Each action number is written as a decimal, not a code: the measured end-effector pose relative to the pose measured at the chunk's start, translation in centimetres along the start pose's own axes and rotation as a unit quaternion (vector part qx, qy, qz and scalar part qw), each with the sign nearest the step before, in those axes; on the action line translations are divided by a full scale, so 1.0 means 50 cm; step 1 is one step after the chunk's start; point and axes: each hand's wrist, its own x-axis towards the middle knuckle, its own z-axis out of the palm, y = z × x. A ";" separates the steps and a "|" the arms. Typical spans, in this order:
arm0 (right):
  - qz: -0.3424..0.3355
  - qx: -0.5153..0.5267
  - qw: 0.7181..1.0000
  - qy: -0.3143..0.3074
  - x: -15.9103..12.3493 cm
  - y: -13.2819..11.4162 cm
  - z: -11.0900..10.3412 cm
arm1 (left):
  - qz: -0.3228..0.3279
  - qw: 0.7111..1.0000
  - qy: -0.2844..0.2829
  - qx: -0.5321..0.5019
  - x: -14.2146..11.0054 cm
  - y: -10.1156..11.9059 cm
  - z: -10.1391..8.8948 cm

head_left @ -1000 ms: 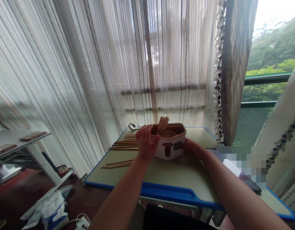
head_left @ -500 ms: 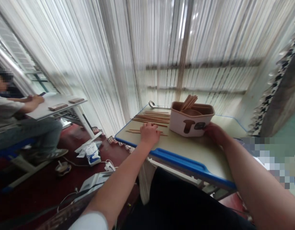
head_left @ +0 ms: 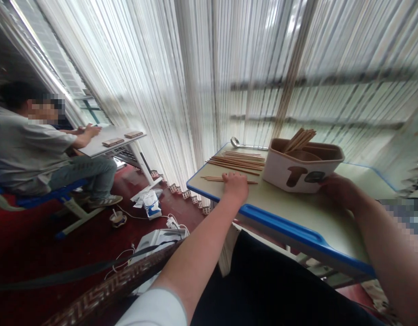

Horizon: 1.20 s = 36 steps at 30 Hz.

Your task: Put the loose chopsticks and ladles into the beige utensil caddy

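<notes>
a pale, striped string curtain [head_left: 161, 68] fills the whole back of your view, and below it stands your blue-edged desk [head_left: 297, 206]. off to your left, another person [head_left: 29, 145] in a grey shirt sits on a blue seat with forearms at a white-topped table [head_left: 93, 147]. on your desk, toward its middle, stands the white, brown-rimmed utensil holder [head_left: 275, 174], a brown t-shaped mark on its front. your right hand [head_left: 339, 192] is against the holder's lower right side; its fingertips are partly hidden, so i can't tell whether they clamp it. your left hand [head_left: 236, 185] lies curled over the nearest chopsticks [head_left: 212, 179], whose ends show on both sides of it; whether the fingers pinch them, i can't tell. a perforated metal ladle [head_left: 234, 142] lies along the back edge, its handle reaching toward the holder. a bundle of chopsticks [head_left: 301, 139] leans up inside the holder. left of the holder, dark brown chopsticks [head_left: 232, 165] lie in a row, with paler chopsticks [head_left: 244, 155] just behind them.
</notes>
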 end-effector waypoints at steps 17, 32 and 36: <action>0.000 -0.011 1.000 -0.009 -0.009 -0.003 0.006 | 0.025 0.999 0.004 -0.028 0.000 -0.001 -0.009; -0.005 0.000 1.000 -0.013 -0.008 -0.001 0.006 | 0.098 0.985 0.109 -0.092 -0.002 -0.003 -0.017; -0.001 -0.015 1.000 -0.007 -0.005 0.001 0.001 | 0.107 0.985 0.098 -0.089 0.001 -0.005 -0.011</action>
